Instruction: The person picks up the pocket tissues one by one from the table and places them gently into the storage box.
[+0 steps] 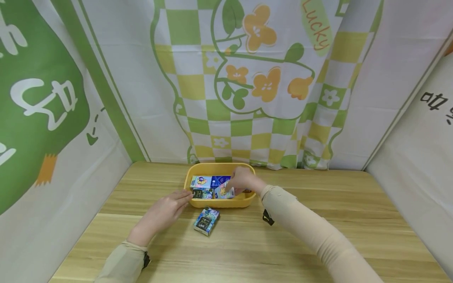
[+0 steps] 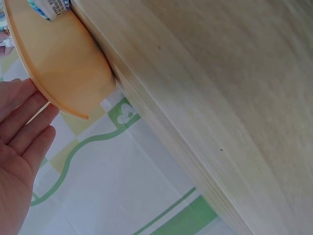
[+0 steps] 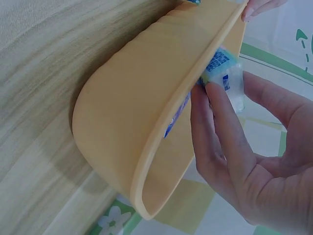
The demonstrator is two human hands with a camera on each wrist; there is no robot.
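In the head view, a yellow plastic basket (image 1: 219,203) holds several small tissue packs. My right hand (image 1: 245,179) reaches over its right part and pinches a light-coloured tissue pack with a yellow cartoon (image 1: 223,192). The right wrist view shows that wrapped pack (image 3: 226,78) between thumb and fingers, at the basket's opening. With fingers straight, my left hand (image 1: 169,207) touches the basket's left rim; the left wrist view has these fingertips (image 2: 45,110) against the outside of the rim. A colourful pack with a black label (image 1: 206,221) lies on the table before the basket.
Inside the basket are a white-and-blue pack (image 1: 201,181), a dark blue pack (image 1: 217,181) and another black-labelled one (image 1: 202,193). The wooden table (image 1: 311,236) meets a patterned curtain (image 1: 244,141) behind the basket, with cloth walls at both sides.
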